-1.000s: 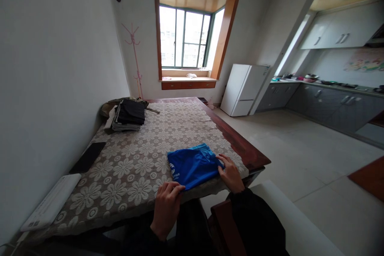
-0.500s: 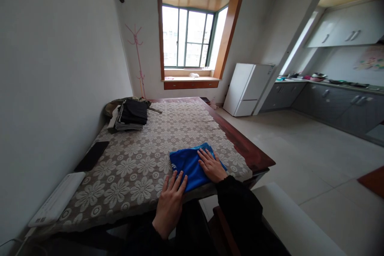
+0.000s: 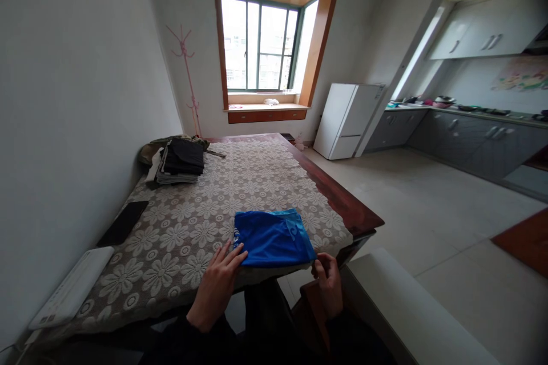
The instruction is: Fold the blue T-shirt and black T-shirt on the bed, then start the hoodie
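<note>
Both hands have left the top of the blue cloth since the earlier picture, where they lay flat on it, and now they are at its near corners. The left hand (image 3: 216,288) rests with the fingers stretched and loosely together, the fingertips touching the near left corner of the folded blue cloth (image 3: 274,238). The right hand (image 3: 329,282) is curled at the near right corner; it seems to pinch the edge between thumb and fingers, but I cannot tell this for sure. Holding the two near corners like this keeps the folded layers even and lets the cloth be taken up without opening, as I judge.

The blue cloth lies flat on the worktop (image 3: 357,211), close to its near edge and toward its right side, with white print showing at the left end. A lace tablecloth (image 3: 201,211) with a flower pattern covers most of the dark wood. A pile of folded dark clothes (image 3: 177,161) sits at the far left corner, well apart from the blue cloth. A dark flat object (image 3: 123,223) and a white device (image 3: 72,290) lie along the left edge, beside the wall.

Behind are a bay window (image 3: 261,45), a pink coat stand (image 3: 185,77), a white fridge (image 3: 349,120) and grey kitchen cabinets (image 3: 466,140) on the right. A pale seat (image 3: 411,313) stands near the right hand.
</note>
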A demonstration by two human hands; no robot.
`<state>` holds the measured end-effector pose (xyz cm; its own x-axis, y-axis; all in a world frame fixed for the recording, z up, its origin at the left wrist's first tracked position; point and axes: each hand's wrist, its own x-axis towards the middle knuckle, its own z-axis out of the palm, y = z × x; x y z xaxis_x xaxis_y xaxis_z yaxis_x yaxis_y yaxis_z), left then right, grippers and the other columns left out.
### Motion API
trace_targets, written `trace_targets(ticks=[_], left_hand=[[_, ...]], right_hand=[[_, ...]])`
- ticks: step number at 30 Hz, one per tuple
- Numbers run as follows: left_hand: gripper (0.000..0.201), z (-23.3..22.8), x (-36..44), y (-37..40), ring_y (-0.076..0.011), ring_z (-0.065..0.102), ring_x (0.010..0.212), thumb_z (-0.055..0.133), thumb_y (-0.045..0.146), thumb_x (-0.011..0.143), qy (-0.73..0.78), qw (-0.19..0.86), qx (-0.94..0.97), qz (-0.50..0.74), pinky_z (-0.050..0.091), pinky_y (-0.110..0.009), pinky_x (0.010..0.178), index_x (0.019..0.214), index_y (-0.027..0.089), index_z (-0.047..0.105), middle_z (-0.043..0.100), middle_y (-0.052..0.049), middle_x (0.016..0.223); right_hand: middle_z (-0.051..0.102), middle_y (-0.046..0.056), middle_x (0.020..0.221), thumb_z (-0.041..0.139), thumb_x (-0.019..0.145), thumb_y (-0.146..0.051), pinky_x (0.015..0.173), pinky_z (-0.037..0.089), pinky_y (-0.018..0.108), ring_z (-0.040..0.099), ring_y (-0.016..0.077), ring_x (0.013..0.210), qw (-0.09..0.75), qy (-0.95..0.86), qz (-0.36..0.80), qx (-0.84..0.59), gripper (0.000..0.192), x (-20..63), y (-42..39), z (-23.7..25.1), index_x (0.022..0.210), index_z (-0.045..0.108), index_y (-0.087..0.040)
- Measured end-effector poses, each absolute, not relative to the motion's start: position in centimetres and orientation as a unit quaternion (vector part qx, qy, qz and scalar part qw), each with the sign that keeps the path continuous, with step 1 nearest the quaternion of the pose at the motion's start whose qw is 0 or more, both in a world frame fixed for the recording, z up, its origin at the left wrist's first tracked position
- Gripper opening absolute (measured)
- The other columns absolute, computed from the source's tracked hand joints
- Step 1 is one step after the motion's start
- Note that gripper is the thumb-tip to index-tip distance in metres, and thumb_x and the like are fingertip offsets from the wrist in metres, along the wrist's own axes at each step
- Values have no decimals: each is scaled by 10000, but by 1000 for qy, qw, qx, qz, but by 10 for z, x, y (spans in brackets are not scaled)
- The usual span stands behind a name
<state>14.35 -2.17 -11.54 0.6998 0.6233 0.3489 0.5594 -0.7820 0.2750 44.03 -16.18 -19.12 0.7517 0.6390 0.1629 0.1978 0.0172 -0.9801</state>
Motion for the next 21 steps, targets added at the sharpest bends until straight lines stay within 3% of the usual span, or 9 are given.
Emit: trace_targets(ticks=[2,5,8,11,14,17,21], left_hand=[[504,-116,134,-20,-278,425,1505,483,172,1022,307,65,926,209,401,-586,1219,1482,364,562,563,18,1549],[573,-120,118,-22,-255,449,1491,462,132,1009,283,54,935,206,374,-582,1231,1527,375,500,551,16,1559],[630,-124,103,-32,-229,480,1470,430,96,1001,268,54,937,218,398,-542,1222,1558,390,447,557,26,1554],[568,-127,94,-51,-216,585,1380,459,148,1014,287,85,918,262,508,-437,1148,1517,407,513,624,18,1492],[423,-127,92,-74,-215,676,1258,508,249,1025,326,178,872,318,586,-360,1044,1393,401,651,685,-6,1417],[288,-125,99,-93,-241,689,1236,549,355,1016,362,314,800,361,574,-377,1059,1198,347,772,700,-41,1390],[319,-130,112,-98,-294,695,1220,646,509,939,429,460,649,427,576,-413,1048,1075,261,792,747,-94,1284]], right_hand=[[682,20,791,609,900,-668,679,517,376,655,240,713,659,-251,282,-650,524,427,-160,-189,1176,517,-233],[730,46,912,721,817,-687,697,545,393,704,266,769,675,-207,385,-594,699,409,-154,-176,1277,432,-247],[731,56,1051,812,769,-609,792,567,408,720,280,896,691,-202,407,-562,757,397,-151,-161,1311,402,-277],[713,54,1095,843,741,-557,854,563,407,706,292,983,683,-211,408,-568,728,394,-151,-152,1278,428,-292],[692,46,1052,854,702,-517,821,562,409,698,294,941,664,-213,423,-578,731,396,-152,-150,1258,432,-298],[660,24,974,858,678,-488,755,552,404,686,277,853,652,-207,445,-578,761,401,-154,-151,1262,410,-299],[642,5,922,870,676,-469,747,550,396,686,274,842,637,-221,465,-574,763,407,-157,-150,1261,410,-301]])
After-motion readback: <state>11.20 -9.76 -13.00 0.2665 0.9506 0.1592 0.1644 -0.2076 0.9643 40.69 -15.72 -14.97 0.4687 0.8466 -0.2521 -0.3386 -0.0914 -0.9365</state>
